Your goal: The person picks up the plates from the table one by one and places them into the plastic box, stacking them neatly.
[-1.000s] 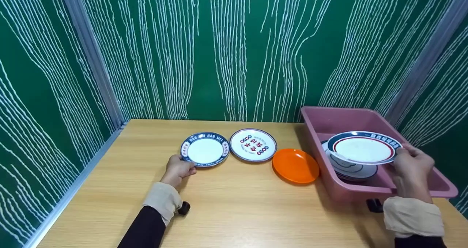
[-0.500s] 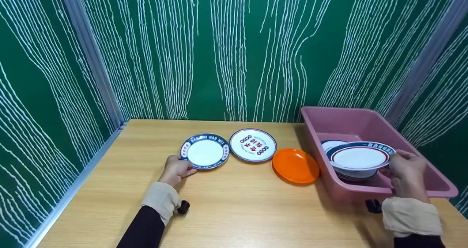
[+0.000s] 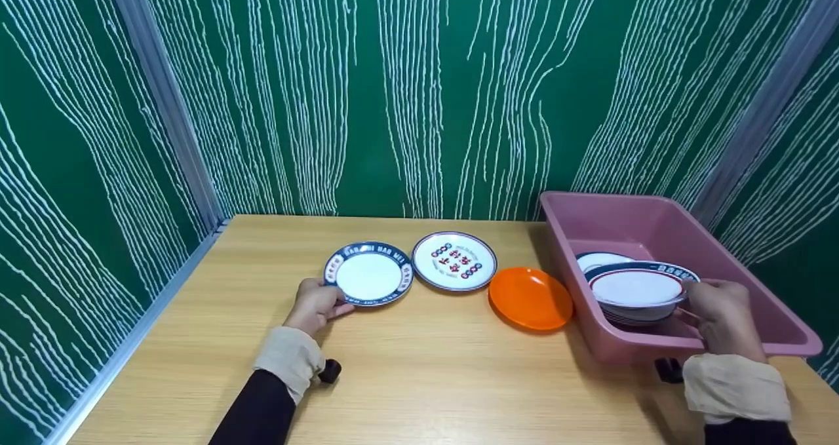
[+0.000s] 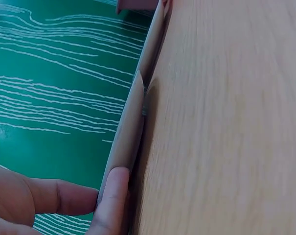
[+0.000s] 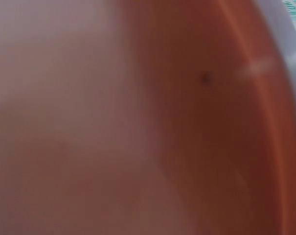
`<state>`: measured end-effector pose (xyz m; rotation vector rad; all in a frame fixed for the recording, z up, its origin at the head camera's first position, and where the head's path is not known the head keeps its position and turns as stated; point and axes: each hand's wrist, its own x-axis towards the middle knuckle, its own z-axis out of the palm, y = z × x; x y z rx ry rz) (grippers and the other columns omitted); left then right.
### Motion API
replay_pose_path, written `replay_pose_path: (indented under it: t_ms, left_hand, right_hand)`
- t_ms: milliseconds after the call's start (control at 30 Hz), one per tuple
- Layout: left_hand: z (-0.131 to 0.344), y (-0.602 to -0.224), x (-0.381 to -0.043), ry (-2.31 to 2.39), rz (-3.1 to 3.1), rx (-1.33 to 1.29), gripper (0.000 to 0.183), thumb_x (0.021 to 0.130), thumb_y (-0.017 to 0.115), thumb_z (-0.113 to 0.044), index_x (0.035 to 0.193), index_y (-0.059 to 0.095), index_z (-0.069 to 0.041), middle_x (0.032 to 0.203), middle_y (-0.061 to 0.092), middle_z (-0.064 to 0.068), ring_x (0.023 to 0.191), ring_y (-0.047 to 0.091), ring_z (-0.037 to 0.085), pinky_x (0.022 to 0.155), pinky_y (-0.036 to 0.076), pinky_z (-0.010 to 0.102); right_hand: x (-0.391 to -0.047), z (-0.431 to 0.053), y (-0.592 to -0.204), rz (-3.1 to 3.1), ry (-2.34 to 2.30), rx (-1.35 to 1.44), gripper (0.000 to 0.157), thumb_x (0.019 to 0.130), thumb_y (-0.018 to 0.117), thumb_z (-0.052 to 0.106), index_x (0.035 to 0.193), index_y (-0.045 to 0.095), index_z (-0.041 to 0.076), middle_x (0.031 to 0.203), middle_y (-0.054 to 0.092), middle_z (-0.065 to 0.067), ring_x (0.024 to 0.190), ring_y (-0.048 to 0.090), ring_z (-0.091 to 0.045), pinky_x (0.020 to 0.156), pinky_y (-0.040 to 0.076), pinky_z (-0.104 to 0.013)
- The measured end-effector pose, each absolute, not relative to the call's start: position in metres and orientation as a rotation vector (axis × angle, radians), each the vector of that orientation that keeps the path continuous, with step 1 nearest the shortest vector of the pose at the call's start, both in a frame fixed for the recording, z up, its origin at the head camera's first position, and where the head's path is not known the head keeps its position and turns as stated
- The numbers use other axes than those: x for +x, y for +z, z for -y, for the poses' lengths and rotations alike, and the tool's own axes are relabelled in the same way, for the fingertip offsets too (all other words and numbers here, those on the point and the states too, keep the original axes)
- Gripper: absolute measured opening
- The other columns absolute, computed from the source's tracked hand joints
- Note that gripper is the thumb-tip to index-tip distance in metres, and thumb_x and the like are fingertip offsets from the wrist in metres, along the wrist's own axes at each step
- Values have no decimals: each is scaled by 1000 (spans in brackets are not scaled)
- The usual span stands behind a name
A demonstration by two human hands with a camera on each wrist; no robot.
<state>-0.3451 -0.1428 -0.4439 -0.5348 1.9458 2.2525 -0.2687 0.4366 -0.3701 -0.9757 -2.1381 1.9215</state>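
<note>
Right hand [image 3: 721,310] pinches the red-ringed plate [image 3: 636,286] by its rim, now lower in the pink tub [image 3: 623,215], over stacked plates [image 3: 632,316] | we judge it nearly stacked | left hand [image 3: 318,304] pinches the blue-rimmed plate [image 3: 368,274] on the table [image 3: 446,373]

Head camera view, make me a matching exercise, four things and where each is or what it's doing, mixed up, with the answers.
1. Orange plate
2. Plate with red characters
3. Left hand
4. Right hand

A. Between the orange plate and another plate
B. Grips a plate with a red ring
C. On the table, right beside the pink tub
D. Grips a blue-rimmed plate outside the tub

Pairs: 1-C, 2-A, 3-D, 4-B
</note>
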Motion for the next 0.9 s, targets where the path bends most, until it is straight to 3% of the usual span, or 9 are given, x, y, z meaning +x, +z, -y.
replay_pose_path:
  t_ms: [133,333,433,500,567,667,767,900]
  left_hand:
    - [143,-443,-346,2278,-1936,-549,61,89,47,16,148,34,14,119,52,25,84,67,23,81,63,34]
    - [143,-440,-346,2314,-1915,-550,62,89,47,15,149,32,13,123,52,27,89,67,26,79,63,35]
    - [144,-437,-346,2305,-1918,-554,59,89,48,14,147,35,12,123,53,27,90,68,27,79,63,35]
    - [144,-435,-345,2299,-1920,-563,58,90,48,13,146,37,11,123,54,27,90,69,27,78,63,34]
    - [144,-434,-345,2298,-1927,-558,56,90,49,13,145,40,10,125,54,27,92,69,28,78,63,34]
    - [144,-431,-344,2297,-1941,-550,54,89,49,12,143,42,10,127,52,26,91,67,27,78,63,34]
    - [143,-428,-343,2291,-1959,-540,55,89,49,12,143,42,10,128,50,26,88,65,24,78,63,33]
    - [144,-425,-342,2282,-1990,-551,57,89,49,12,145,41,10,128,52,27,84,65,23,76,63,33]
  right_hand:
    - [-268,-438,-371,2268,1922,-932,70,106,45,33,157,21,-8,90,59,-3,76,63,-16,75,62,-33]
    - [-270,-440,-371,2382,1882,-934,83,106,44,47,160,9,-6,113,54,-10,85,64,-19,80,61,-34]
    - [-270,-441,-371,2330,1957,-940,84,106,45,47,162,7,-2,104,61,-8,84,67,-19,80,62,-34]
    - [-269,-442,-370,2268,2041,-933,81,106,47,46,162,11,-1,93,67,-4,82,71,-20,79,63,-34]
    - [-268,-442,-369,2215,2141,-893,70,106,48,45,155,26,1,79,69,-1,77,74,-20,77,63,-34]
    - [-266,-444,-367,2161,2272,-846,46,105,50,45,131,46,7,75,71,-1,75,75,-21,75,63,-35]
    - [-265,-446,-366,2163,2319,-827,37,104,52,47,116,48,13,76,70,-1,75,74,-22,76,63,-36]
    - [-265,-449,-365,2158,2313,-851,41,103,54,49,119,45,13,82,69,-3,79,73,-22,81,63,-37]
